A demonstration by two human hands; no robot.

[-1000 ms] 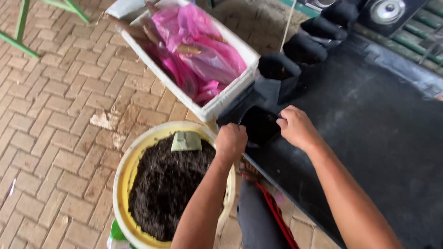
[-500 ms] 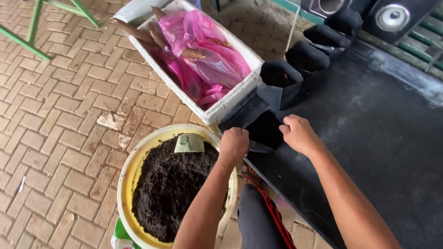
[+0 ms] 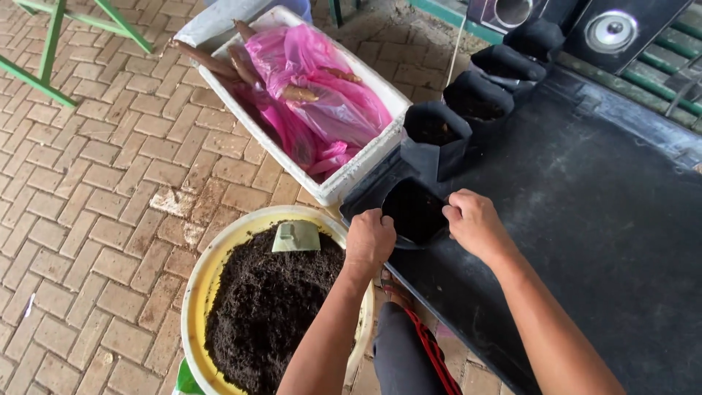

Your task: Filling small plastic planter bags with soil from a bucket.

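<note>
Both my hands grip the rim of a small black grow bag [image 3: 414, 212] that stands on a black sheet [image 3: 585, 241]. My left hand [image 3: 370, 240] pinches the bag's left edge, my right hand [image 3: 474, 223] its right edge, and the bag's mouth is held wide between them. Just below and to the left sits a yellow basin [image 3: 201, 292] of dark soil [image 3: 270, 307], with a pale green scoop [image 3: 296, 236] stuck in the soil near the far rim.
A white foam box [image 3: 351, 172] holds pink plastic bags [image 3: 322, 110] and brown tubers [image 3: 212, 62]. Three more black grow bags [image 3: 437, 135] line the sheet's far edge. Brick paving lies to the left, green metal legs [image 3: 51, 44] at top left. My knee [image 3: 398, 351] is below.
The view has shifted slightly. My hands have spread the black bag's mouth wider, the right hand moving to its right rim.
</note>
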